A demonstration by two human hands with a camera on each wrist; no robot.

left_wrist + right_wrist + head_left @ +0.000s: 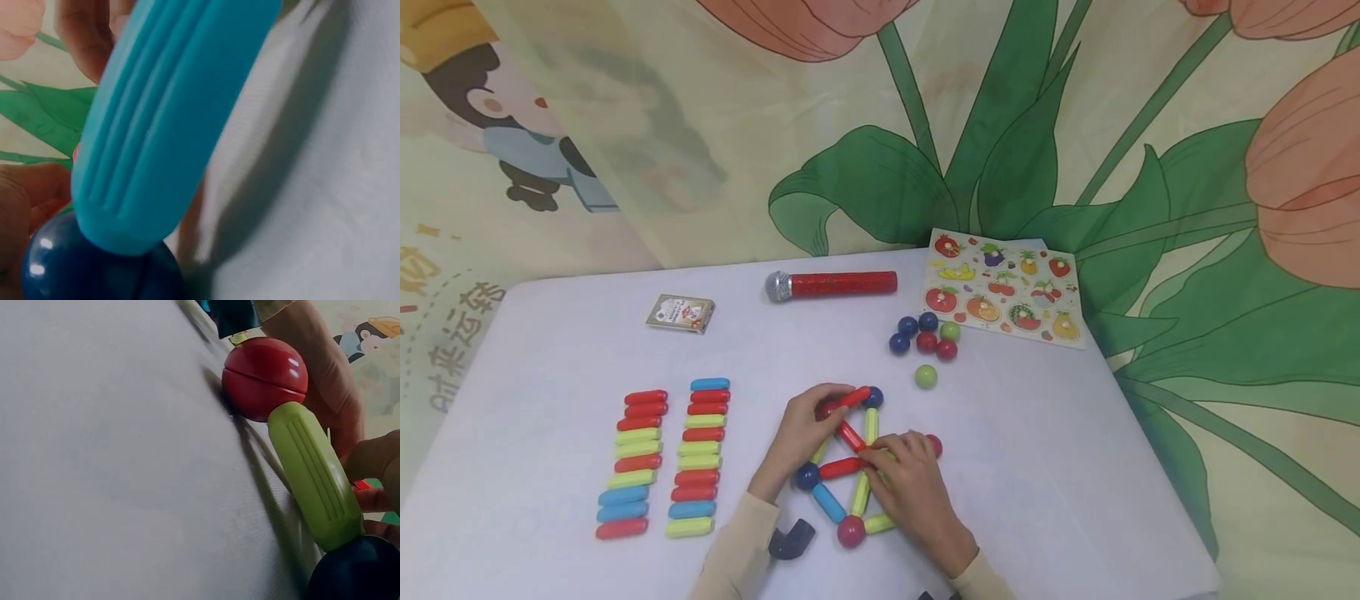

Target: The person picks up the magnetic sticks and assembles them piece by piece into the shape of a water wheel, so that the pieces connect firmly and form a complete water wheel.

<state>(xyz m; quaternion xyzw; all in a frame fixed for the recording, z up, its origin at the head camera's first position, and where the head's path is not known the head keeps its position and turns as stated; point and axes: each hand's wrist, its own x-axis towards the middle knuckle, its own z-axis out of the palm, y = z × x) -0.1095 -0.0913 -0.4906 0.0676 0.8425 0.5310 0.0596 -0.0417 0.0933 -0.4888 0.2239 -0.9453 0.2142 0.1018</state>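
Note:
A flat frame of toy building sticks and balls lies on the table between the hands. My left hand [801, 429] pinches a red stick [855, 397] at the frame's far side, between a red ball [827, 410] and a blue ball [873, 397]. With thumb and fingertips, my right hand [917, 496] grips the inner end of another red stick [850, 435] near the centre, hiding the joint there. A blue stick [169, 125] meets a dark blue ball [100, 262] in the left wrist view. The right wrist view has a yellow-green stick [315, 475] joined to a red ball [265, 378].
Two columns of loose sticks [638, 462] lie to the left. Several loose balls [927, 342] sit beyond the frame, beside a fruit picture board [1000, 287]. A red toy microphone [842, 284] and a small card box [681, 313] lie farther back.

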